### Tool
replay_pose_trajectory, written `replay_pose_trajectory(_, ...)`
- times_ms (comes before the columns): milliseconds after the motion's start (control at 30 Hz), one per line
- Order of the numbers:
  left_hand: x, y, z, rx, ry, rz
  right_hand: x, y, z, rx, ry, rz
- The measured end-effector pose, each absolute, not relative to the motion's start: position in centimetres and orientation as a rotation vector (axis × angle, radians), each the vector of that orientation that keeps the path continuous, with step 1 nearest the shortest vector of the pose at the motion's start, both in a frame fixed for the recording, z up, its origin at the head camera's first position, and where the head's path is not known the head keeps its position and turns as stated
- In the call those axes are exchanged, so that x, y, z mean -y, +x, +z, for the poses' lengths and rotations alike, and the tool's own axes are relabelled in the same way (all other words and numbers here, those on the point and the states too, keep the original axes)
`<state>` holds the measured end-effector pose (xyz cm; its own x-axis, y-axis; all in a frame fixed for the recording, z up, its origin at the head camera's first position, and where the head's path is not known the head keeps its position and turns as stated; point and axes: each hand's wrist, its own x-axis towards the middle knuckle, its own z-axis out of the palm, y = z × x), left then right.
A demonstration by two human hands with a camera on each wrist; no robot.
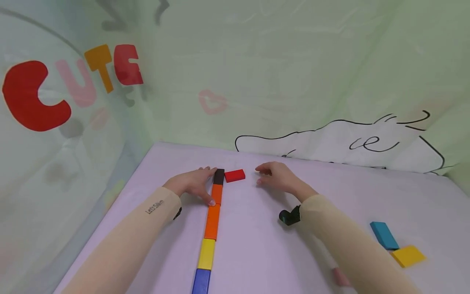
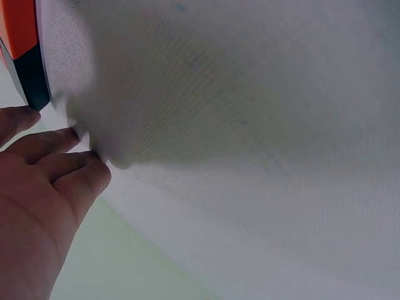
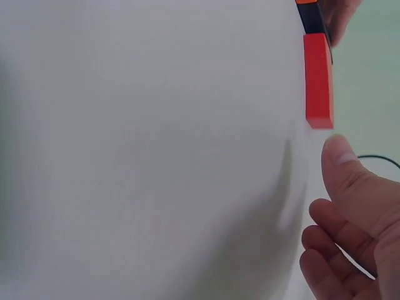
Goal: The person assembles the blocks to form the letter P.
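Note:
A row of flat blocks runs along the left of the table: a black block [image 1: 219, 176] at the far end, then two orange blocks [image 1: 212, 221], a yellow block [image 1: 207, 254] and a blue block [image 1: 201, 281]. Beside the row's left edge is my left hand [image 1: 192, 182], its fingertips by the black block and its thumb at the orange ones. In the left wrist view a fingertip meets the black block's end [image 2: 32, 78]. A red block [image 1: 235, 176] lies crosswise at the black one's right side. My right hand [image 1: 278, 178], loosely bent and holding nothing, hovers right of the red block.
On the right lie a teal block [image 1: 384, 235], a yellow-orange block [image 1: 408, 256] and a pink block [image 1: 341, 277], partly behind the right sleeve [image 1: 352, 241]. Fabric walls with letters and drawings [image 1: 286, 81] enclose the pale table [image 1: 253, 245] at the back and left.

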<state>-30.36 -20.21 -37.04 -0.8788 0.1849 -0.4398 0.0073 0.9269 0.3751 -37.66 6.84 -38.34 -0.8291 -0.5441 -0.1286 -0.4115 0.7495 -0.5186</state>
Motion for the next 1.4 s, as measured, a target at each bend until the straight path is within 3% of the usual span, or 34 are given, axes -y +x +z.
replay_pose_trajectory(433, 21.3, -31.0, -37.3, -2.613, 0.174, 0.451, -17.1, -34.2, -35.2, -2.813, -0.703, -0.613)
replay_pose_trajectory(933, 22.6, -31.1, -38.1, -2.616, 0.193, 0.483, -30.8, -29.2, -37.9, -2.955, -0.33, -0.427)
replay_pose_trajectory(1133, 22.6, -30.9, -37.9, -2.621, 0.204, 0.477, -32.8, -27.5, -38.9, -2.942, -0.143, -0.301)
replay_pose_trajectory(1400, 22.5, -30.8, -37.9, -2.62, 0.196, 0.471, -32.6, -26.7, -39.6, -2.963, -0.1, -0.278)
